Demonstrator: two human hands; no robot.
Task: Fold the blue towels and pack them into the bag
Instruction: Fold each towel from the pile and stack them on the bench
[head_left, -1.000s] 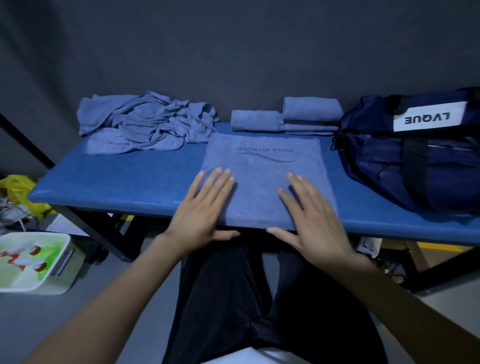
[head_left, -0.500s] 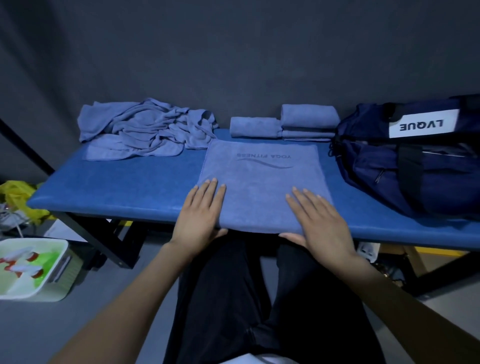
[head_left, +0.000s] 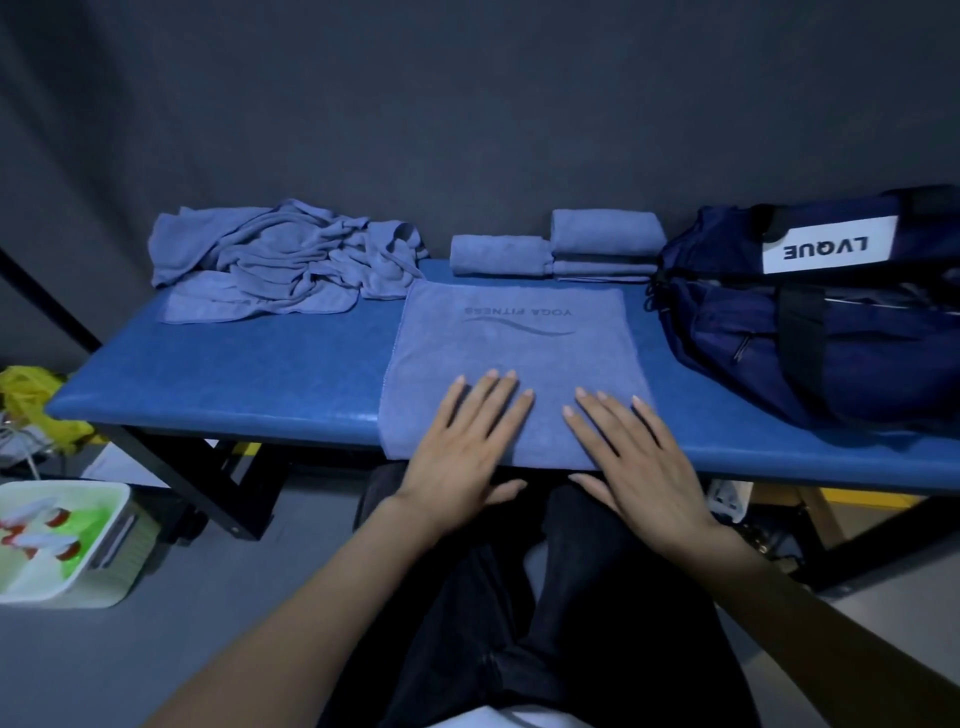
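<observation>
Head view, 1 camera: flat grey-blue microfibre towel printed "YOGA FITNESS" (head_left: 511, 364), spread on the blue padded bench (head_left: 249, 379), near edge draped over the front; left hand (head_left: 462, 447) and right hand (head_left: 641, 457) laid flat on its near end, fingers straight and slightly apart, pressing and gripping nothing; crumpled heap of grey-blue towels (head_left: 280, 260) at rear left, unfolded; 3 folded grey-blue towels (head_left: 566, 247) at rear centre, 2 of them stacked, not yet packed; dark navy fabric duffel bag labelled "LVQUE" (head_left: 810, 322) at right, whether it holds towels cannot be told; judgement: folding partly done, packing apparently not begun.
</observation>
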